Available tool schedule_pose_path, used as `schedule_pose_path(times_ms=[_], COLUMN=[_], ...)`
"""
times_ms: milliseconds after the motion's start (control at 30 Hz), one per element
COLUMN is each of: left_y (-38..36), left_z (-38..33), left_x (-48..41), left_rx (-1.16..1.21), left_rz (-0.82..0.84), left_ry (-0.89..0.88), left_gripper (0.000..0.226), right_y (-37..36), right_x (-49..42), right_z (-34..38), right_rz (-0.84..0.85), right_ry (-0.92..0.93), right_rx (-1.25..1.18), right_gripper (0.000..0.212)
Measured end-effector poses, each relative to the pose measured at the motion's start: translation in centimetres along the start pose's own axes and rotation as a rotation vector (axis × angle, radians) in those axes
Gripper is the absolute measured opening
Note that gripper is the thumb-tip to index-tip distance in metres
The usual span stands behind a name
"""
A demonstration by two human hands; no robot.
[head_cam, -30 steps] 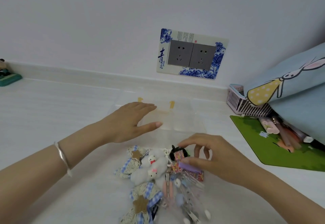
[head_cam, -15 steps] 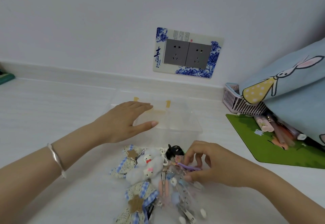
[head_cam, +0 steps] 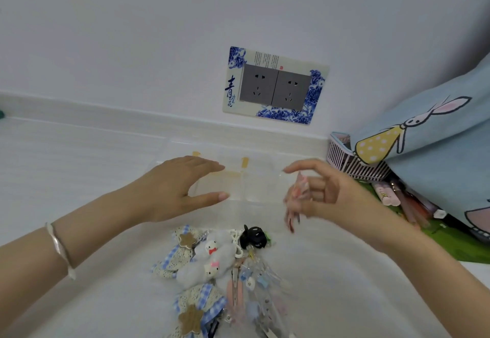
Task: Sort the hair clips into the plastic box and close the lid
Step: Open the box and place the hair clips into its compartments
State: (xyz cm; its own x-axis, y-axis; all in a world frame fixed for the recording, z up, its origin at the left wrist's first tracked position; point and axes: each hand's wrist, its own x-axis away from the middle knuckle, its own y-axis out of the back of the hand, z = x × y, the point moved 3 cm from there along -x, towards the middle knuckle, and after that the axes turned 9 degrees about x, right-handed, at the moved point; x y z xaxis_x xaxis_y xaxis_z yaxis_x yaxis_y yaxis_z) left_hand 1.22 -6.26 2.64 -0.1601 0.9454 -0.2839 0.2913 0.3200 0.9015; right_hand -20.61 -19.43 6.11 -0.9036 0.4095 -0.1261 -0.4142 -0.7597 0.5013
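Observation:
A clear plastic box (head_cam: 254, 186) with inner dividers and yellowed tape lies on the white table near the wall. My left hand (head_cam: 175, 192) rests flat on its left side, fingers spread. Over the box's right side my right hand (head_cam: 318, 192) is raised, pinching several small pink and patterned hair clips (head_cam: 295, 197), blurred by motion. Nearer to me lies the pile of hair clips (head_cam: 222, 271): blue-checked lace bows with star buttons, white plush cat clips, a black claw clip (head_cam: 253, 237) and several pastel snap clips.
A pink slatted basket (head_cam: 350, 162) stands at the right by the wall, under a light-blue rabbit-print cloth (head_cam: 429, 152). A green mat (head_cam: 450, 242) with pink items lies at the right edge. A double wall socket (head_cam: 275, 89) is behind the box.
My right hand has lifted from the pile with several clips and moved up and away, to above the box's right side. My left hand has stayed on the box.

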Motion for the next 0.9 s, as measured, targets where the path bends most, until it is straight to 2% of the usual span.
schedule_pose_path(times_ms=[100,267,400,467,633,767,900], left_y=[0.3,0.0,0.0,0.0,-0.1,-0.1,0.2], left_z=[0.4,0.6,0.7,0.7,0.7,0.8,0.5], left_x=[0.0,-0.1,-0.2,-0.2,-0.2,-0.2,-0.1], left_rx=[0.031,0.069,0.074,0.068,0.074,0.075,0.059], left_rz=[-0.022,-0.021,-0.027,-0.027,-0.033,-0.039,-0.055], left_ry=[0.004,0.019,0.021,0.020,0.025,0.019,-0.008], left_gripper=[0.078,0.079,0.078,0.078,0.078,0.077,0.075], right_y=[2.1,2.1,1.6,1.4,1.2,1.2,2.6], right_x=[-2.0,-4.5,-4.9,-5.1,-5.1,-4.4,-3.1], right_z=[0.3,-2.2,-3.1,-3.4,-3.5,-3.4,-3.1], right_rz=[-0.110,-0.086,-0.118,-0.137,-0.128,-0.080,-0.248], right_ry=[0.017,-0.041,-0.017,-0.013,0.001,0.024,0.089], right_rx=[0.055,0.133,0.335,0.327,0.193,0.365,0.379], right_gripper=[0.037,0.031,0.016,0.012,0.014,0.025,0.030])
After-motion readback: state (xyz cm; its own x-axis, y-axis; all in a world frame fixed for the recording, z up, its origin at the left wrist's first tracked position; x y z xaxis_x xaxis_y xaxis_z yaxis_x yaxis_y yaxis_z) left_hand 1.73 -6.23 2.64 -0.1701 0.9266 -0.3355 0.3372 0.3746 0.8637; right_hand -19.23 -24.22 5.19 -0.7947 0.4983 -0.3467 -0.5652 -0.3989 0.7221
